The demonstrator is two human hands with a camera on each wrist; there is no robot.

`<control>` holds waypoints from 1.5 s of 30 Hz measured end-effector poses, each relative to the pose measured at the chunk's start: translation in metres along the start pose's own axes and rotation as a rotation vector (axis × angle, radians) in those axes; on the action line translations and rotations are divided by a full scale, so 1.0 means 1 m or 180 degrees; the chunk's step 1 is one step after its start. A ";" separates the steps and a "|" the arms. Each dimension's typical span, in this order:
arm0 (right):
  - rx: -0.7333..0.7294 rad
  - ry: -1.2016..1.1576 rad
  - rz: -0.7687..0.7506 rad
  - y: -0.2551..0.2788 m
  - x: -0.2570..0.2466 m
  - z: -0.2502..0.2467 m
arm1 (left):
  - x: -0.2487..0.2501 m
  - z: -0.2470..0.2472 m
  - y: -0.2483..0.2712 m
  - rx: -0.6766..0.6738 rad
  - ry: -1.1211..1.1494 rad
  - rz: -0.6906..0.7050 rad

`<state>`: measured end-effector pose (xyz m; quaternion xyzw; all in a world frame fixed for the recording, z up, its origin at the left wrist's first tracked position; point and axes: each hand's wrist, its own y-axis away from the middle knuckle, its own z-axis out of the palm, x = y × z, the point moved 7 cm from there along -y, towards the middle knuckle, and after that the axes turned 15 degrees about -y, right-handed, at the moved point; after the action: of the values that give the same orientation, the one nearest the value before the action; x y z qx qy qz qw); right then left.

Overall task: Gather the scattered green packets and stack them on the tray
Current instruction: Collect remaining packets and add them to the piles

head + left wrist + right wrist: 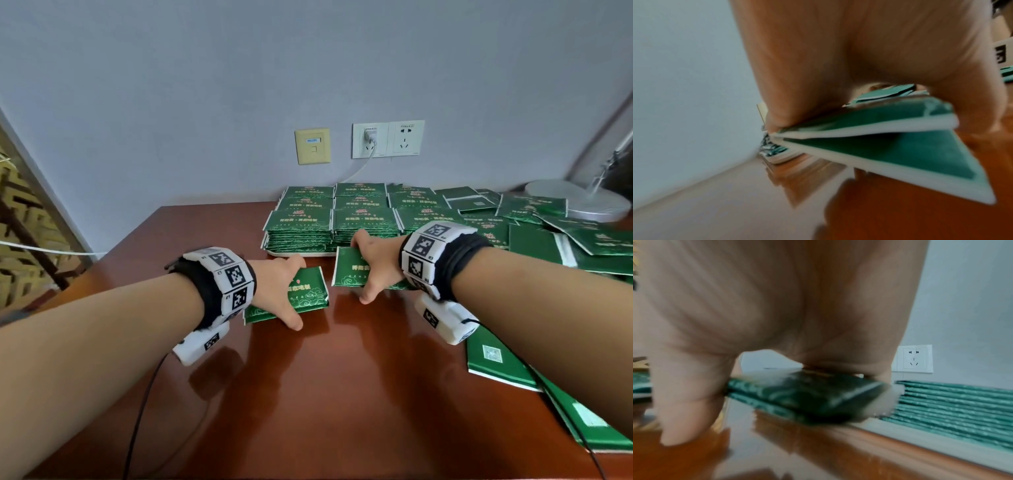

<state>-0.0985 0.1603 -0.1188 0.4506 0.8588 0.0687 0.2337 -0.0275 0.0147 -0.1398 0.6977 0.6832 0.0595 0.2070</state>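
Several stacks of green packets (329, 219) fill a white tray (298, 254) at the back of the table. Just in front of it, my left hand (291, 293) grips a few green packets (310, 294) between thumb and fingers. In the left wrist view those packets (890, 146) splay apart above the wood. My right hand (363, 269) grips another small bundle of packets (347, 270) right at the tray's front edge. The right wrist view shows that bundle (807, 394) held off the table, beside the tray's stacks (962, 410).
Loose green packets (548, 222) lie scattered at the back right, and more (496, 359) lie near the right front edge. A grey lamp base (579, 202) stands behind them. Wall sockets (388, 138) with a plugged cable sit above the tray. Brown tabletop (342, 394) spreads before me.
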 end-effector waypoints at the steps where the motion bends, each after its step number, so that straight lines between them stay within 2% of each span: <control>1: 0.0049 -0.0012 -0.0021 0.000 0.000 -0.005 | -0.003 -0.007 -0.001 0.0050 0.0005 -0.0013; 7: 0.0265 -0.0096 -0.0097 -0.013 0.002 -0.043 | -0.026 -0.060 -0.017 0.0478 -0.0124 -0.0101; 12: 0.0399 -0.0066 -0.0181 -0.038 0.005 -0.077 | -0.048 -0.096 -0.047 0.0639 -0.0196 -0.0126; 24: 0.0369 -0.0007 -0.0017 -0.128 0.017 -0.130 | -0.086 -0.136 -0.136 0.0434 -0.0209 -0.0106; 32: 0.0125 0.0063 0.0038 -0.154 0.021 -0.125 | -0.086 -0.133 -0.166 0.0254 -0.0130 0.0108; 40: -0.0032 0.0659 -0.0326 -0.136 0.008 -0.109 | -0.078 -0.125 -0.157 0.0264 -0.0475 0.0372; 45: -0.0270 0.1008 -0.0203 -0.140 0.014 -0.089 | -0.069 -0.119 -0.151 -0.0082 -0.0819 0.0364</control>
<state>-0.2508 0.0978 -0.0908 0.3963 0.8952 0.1675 0.1164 -0.2149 -0.0307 -0.0743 0.7346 0.6094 -0.0100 0.2982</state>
